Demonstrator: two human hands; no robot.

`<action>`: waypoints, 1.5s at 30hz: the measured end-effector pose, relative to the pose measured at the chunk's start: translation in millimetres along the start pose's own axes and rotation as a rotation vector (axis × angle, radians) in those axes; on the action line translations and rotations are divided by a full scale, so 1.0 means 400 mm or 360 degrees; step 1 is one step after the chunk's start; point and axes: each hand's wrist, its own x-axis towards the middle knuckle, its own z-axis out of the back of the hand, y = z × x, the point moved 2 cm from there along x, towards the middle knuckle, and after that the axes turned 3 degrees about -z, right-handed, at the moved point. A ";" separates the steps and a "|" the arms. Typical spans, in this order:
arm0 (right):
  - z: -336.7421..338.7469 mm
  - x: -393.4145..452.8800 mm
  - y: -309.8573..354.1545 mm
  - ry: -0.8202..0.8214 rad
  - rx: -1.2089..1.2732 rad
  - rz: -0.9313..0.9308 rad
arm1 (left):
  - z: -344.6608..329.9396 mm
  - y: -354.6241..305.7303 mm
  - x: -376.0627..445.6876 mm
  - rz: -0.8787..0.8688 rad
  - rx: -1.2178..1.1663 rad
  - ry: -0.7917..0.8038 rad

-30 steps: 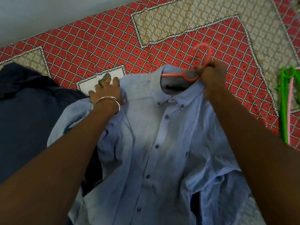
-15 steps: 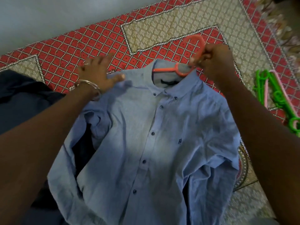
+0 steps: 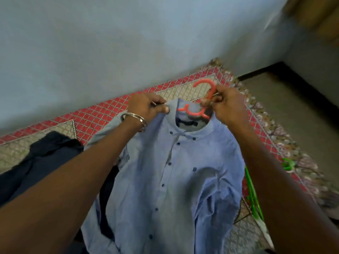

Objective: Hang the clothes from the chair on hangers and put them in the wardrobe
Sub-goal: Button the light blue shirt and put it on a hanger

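Note:
A light blue button-up shirt (image 3: pixel 183 171) hangs on a coral plastic hanger (image 3: pixel 205 88), lifted off the patterned bed cover. My right hand (image 3: pixel 225 107) grips the hanger just below its hook, at the right of the collar. My left hand (image 3: pixel 146 107), with a metal bangle on the wrist, pinches the shirt at the left of the collar. The hanger's arms are hidden inside the shirt.
A dark navy garment (image 3: pixel 42 162) lies on the red and beige bed cover (image 3: pixel 102 114) at the left. Green hangers (image 3: pixel 253 197) lie at the right, beside the shirt. A pale blue wall (image 3: pixel 110 43) stands behind the bed; bare floor (image 3: pixel 286 99) shows at the right.
Both hands have lifted the shirt and hanger off the bed. My left hand went from lying flat on the shoulder to pinching the collar. The view has tilted up toward the wall.

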 end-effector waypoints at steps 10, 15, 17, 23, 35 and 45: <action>0.307 -0.287 0.414 -0.0326 0.0214 -0.0052 | 0.292 -0.347 -0.128 -0.0251 0.0859 0.0648; 0.421 -0.486 0.586 -0.0473 0.0109 -0.0021 | 0.485 -0.429 -0.266 -0.0299 0.1299 0.0731; 0.461 -0.556 0.653 -0.0581 0.0021 -0.0010 | 0.578 -0.472 -0.329 -0.0294 0.1444 0.0724; 0.503 -0.709 0.808 -0.0692 -0.0192 0.0121 | 0.750 -0.563 -0.439 -0.0205 0.1615 0.0874; 0.623 -0.948 1.015 -0.0707 0.0147 0.0381 | 0.832 -0.950 -0.679 -0.1083 0.0854 0.0264; 0.727 -0.945 1.012 -0.0784 0.0226 0.0432 | 0.742 -1.052 -0.696 -0.1028 0.0614 -0.0170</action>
